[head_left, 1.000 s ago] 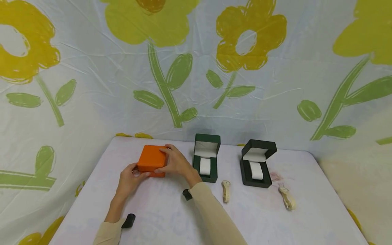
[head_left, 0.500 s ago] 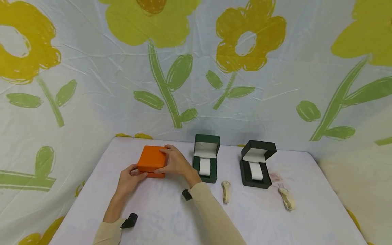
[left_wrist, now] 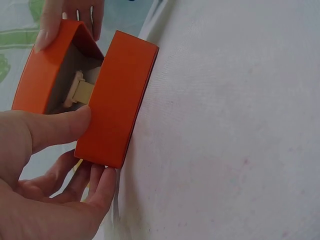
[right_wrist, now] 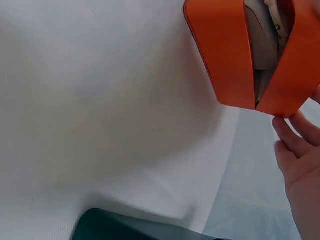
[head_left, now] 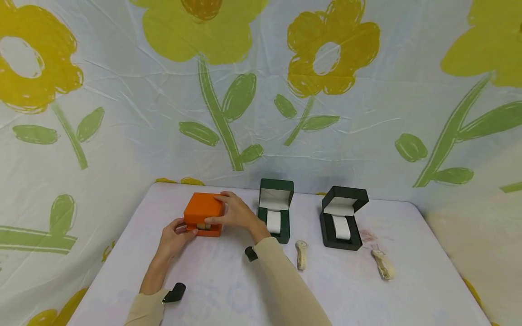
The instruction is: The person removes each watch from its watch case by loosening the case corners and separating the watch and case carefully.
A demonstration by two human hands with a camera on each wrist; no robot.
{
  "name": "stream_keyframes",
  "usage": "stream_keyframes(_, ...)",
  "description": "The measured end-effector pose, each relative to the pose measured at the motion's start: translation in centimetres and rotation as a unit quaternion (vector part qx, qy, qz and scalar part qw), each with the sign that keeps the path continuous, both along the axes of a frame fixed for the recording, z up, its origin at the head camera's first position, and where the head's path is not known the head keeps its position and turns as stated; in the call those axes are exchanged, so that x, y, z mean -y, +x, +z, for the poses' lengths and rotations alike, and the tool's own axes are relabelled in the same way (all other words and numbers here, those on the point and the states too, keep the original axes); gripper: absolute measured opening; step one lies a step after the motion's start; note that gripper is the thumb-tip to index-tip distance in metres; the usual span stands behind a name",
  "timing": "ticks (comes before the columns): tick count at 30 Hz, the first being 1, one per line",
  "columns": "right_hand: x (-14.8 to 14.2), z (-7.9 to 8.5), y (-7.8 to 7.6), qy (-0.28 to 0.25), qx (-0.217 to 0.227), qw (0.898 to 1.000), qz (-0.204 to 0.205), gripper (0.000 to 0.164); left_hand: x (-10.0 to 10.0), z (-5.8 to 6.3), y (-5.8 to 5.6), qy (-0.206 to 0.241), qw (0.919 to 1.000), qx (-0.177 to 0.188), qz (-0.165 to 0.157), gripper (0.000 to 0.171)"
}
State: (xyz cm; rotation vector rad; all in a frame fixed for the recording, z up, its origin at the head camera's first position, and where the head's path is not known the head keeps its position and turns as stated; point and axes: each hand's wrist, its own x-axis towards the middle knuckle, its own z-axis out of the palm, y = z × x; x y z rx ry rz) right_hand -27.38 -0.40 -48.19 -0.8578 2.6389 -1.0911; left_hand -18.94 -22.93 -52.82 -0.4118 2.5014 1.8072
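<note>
An orange watch box (head_left: 201, 206) sits at the table's left, its hinged lid partly raised. Inside, a light-coloured watch (left_wrist: 77, 90) is wrapped round a cushion (right_wrist: 262, 42), only partly visible. My left hand (head_left: 170, 241) holds the box's base, thumb on the front wall and fingers at the side. With thumb and fingers, my right hand (head_left: 238, 215) grips the lid at its right side. Just right of that hand stands an open green watch box (head_left: 274, 226) with a white cushion (head_left: 273, 222).
Farther right, an open black watch box (head_left: 340, 242) holds a white cushion (head_left: 341, 227). A cream watch (head_left: 301, 255) lies in front of the green box, and another cream watch (head_left: 382, 263) lies near the table's right. Behind the table (head_left: 228, 290) hangs a flower-printed cloth (head_left: 155, 90).
The orange lid has tilted up, widening the gap at the front so that the watch inside shows. My right hand has risen slightly with it; my left hand stays at the base.
</note>
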Motion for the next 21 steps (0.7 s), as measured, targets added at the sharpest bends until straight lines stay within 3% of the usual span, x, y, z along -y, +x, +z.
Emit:
stream_keyframes(8,0.2,0.4,0.1,-0.013,0.024,0.999,-0.021,0.077,-0.2,0.1,0.1,0.013,0.9999,0.005,0.002,0.059)
stream_keyframes(21,1.4,1.0,-0.2,-0.039,0.081,0.994,-0.068,0.087,0.0,0.0,0.0,0.030,0.9995,0.002,0.005,0.058)
